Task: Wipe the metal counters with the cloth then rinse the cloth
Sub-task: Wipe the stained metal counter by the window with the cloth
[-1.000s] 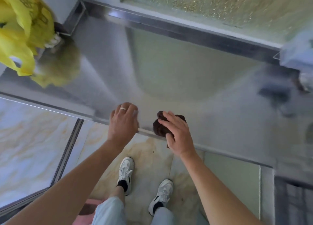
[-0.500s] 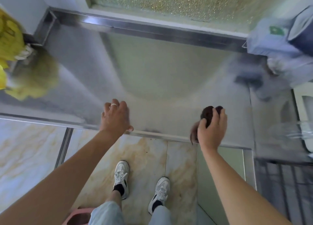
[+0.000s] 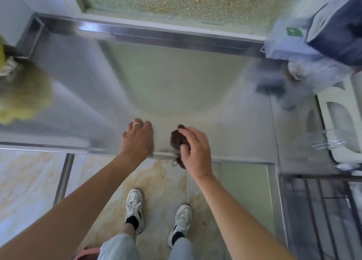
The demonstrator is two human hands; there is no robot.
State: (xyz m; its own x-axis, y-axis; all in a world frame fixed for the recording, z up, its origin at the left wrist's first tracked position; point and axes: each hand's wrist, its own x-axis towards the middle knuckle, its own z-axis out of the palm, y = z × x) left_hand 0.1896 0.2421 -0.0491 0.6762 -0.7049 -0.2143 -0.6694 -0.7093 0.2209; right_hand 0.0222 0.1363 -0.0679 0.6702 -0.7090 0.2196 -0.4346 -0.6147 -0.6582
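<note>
Wiping along the counter's front edge, cloth in the right hand.

The right hand [image 3: 194, 152] has its fingers clenched around the bunched dark brown cloth [image 3: 178, 140], pressing it onto the metal counter [image 3: 176, 87] right at the front edge, a loose tail of it hanging over the lip toward the floor. The left hand [image 3: 138, 138] lies just beside it, fingers released and spread flat on the steel, ring showing, holding nothing and, I'd say, bracing the body. This looks like the wiping step, with rinsing not yet begun. The next move calls for steady downward pressure while carrying the cloth along the edge toward the right-hand corner, and for gathering that dangling tail.
</note>
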